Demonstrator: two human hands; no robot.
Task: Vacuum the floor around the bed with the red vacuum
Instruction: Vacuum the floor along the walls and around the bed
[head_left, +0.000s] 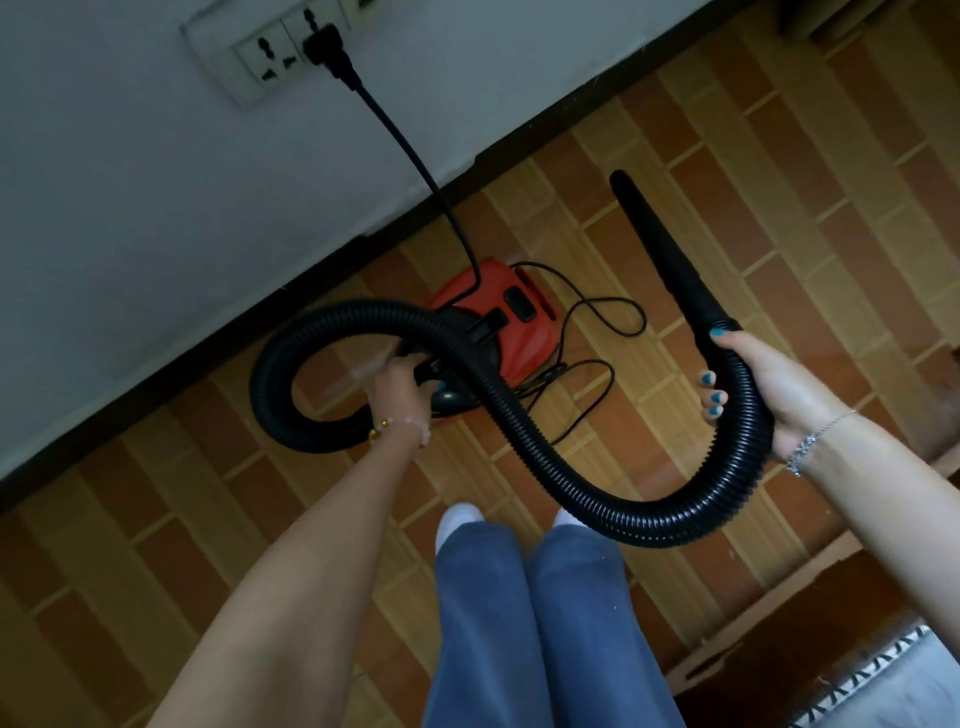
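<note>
Parquet floor (156, 519) beside white wall | red vacuum (511, 322) on floor at skirting | left hand (402, 387) fingers gripping its handle | right hand (769, 395) fingers closed around black hose (545, 447), beside vacuum

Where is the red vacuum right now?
In the head view the red vacuum sits on the floor near the wall, just beyond the left hand gripping its handle.

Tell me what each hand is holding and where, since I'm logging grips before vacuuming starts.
Right hand: the black ribbed hose, just below its nozzle. Left hand: the black handle on the red vacuum.
</note>
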